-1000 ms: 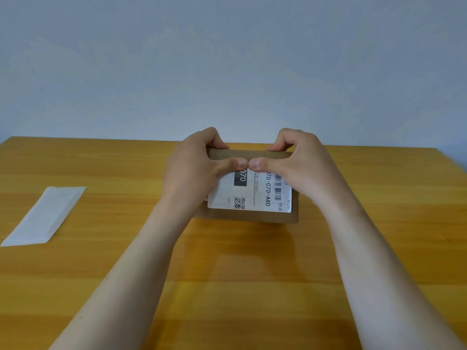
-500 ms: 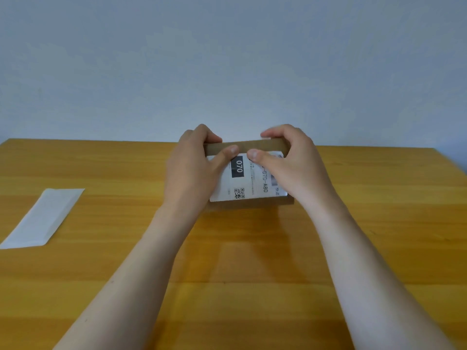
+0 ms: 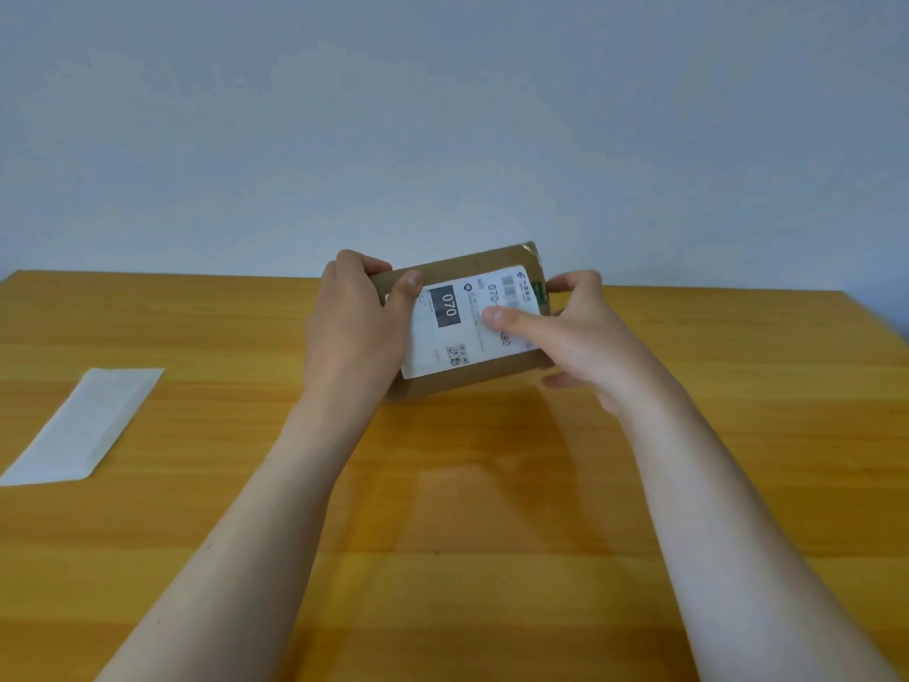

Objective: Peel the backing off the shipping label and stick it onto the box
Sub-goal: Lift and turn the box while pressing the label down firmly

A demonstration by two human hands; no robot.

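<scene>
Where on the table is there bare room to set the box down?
Bare wood lies between the backing sheet and the left hand, right of the right hand to the table edge, and near, between the forearms. It is crowded at centre, where both hands hold the box with its label.

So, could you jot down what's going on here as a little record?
Box: cardboard box, tilted, held at both ends
Label: shipping label on the box face toward the camera
Left hand: grips the left end
Right hand: grips the right end, thumb pressing the label
Backing: backing paper lying on the wooden table, far left
</scene>
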